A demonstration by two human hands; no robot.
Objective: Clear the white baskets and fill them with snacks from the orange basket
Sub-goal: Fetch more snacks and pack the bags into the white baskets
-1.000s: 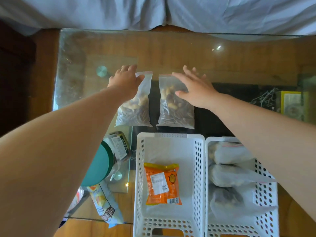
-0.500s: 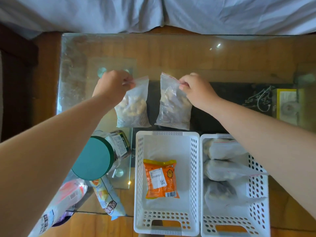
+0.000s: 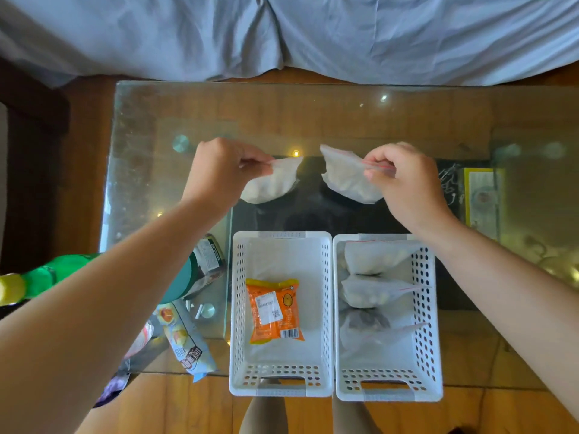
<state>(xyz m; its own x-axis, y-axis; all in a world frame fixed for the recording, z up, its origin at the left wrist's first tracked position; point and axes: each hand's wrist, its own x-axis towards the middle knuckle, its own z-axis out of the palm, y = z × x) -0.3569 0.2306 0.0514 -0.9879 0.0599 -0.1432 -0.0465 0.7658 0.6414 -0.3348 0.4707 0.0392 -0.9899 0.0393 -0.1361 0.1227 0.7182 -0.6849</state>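
Head view: left hand (image 3: pixel 219 170) pinches one clear snack bag (image 3: pixel 271 183), right hand (image 3: pixel 404 180) another (image 3: pixel 347 180), both at 12 o'clock of the white baskets (image 3: pixel 329 308). Bags appear light, limp, slippery; grip at the seal strip.

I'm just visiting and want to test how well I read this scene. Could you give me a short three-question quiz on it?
1. True or false: each hand pinches a clear bag by its top edge, above the glass table.
2. How many clear bags lie in the right white basket? A) one B) three C) five
3. What lies in the left white basket?

Key
1. True: the left hand holds the left bag, the right hand holds the right bag.
2. B.
3. One orange snack packet.
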